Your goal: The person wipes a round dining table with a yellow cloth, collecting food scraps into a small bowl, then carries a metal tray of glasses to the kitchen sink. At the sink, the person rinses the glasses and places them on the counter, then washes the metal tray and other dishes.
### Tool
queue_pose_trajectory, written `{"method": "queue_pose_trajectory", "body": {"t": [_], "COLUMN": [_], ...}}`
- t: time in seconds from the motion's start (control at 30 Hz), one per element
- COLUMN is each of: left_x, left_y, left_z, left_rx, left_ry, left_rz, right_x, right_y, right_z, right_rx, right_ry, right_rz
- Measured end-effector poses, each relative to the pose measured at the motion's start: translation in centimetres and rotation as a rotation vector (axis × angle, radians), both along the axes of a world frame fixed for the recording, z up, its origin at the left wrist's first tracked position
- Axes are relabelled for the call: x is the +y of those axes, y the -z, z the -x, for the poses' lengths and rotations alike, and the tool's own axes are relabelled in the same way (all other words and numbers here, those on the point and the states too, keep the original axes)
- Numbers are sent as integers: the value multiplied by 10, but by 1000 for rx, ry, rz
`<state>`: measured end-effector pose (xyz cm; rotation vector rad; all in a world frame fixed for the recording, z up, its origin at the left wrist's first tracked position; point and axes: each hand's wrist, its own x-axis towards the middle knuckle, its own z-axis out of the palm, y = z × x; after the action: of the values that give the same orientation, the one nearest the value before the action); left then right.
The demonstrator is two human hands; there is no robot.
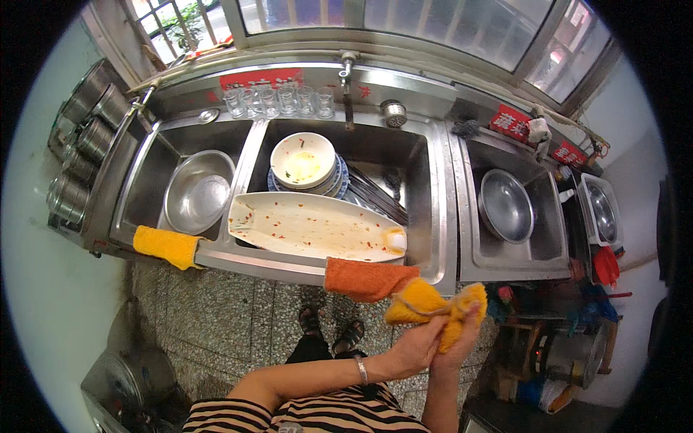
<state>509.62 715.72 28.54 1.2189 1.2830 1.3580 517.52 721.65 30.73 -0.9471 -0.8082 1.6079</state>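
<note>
Both my hands are together at the lower right, in front of the sink's edge, around a bunched yellow cloth (419, 301). My left hand (417, 346), with a bracelet on its wrist, grips the cloth's lower part. Against it, my right hand (457, 343) holds the other side of the cloth. An orange cloth (368, 279) hangs over the sink's front rim just to the left of the held cloth. In the middle basin lie a long cream dish (319, 230) with food scraps, a dirty bowl (303, 159) on stacked plates, and dark chopsticks (379, 192).
Metal bowls sit in the left basin (199, 192) and right basin (507, 205). Another yellow cloth (165, 246) drapes over the left front rim. Several glasses (287, 100) line the back ledge beside the faucet (346, 81). Stacked metal pots (95, 138) stand at left.
</note>
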Motion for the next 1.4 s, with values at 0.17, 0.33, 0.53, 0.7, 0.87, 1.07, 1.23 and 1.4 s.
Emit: {"method": "queue_pose_trajectory", "body": {"t": [0.17,0.33,0.53,0.7,0.87,1.07,1.23,1.4], "left_x": [16,26,19,9,-6,-27,-50,-74], "left_y": [-19,-20,-30,-48,-51,-28,-30,-44], "left_z": [14,10,27,83,136,195,255,249], "left_rx": [447,213,-93,-515,-834,-1249,-1318,-1075], "left_ry": [-77,-443,-657,-543,-560,-486,-477,-462], "left_rz": [-312,-176,-233,-91,-19,-13,-126,-1], "right_x": [33,-3,-5,-24,-45,-62,-73,-95], "right_y": [4,10,4,-18,-11,-11,-29,-34], "right_z": [-22,14,38,78,117,173,199,236], "right_rx": [350,316,-75,-416,-655,-652,-533,-693], "right_ry": [-87,-256,-381,-328,-254,-216,-359,-471], "right_rz": [36,230,-179,-438,-799,-1084,-1132,-897]}}
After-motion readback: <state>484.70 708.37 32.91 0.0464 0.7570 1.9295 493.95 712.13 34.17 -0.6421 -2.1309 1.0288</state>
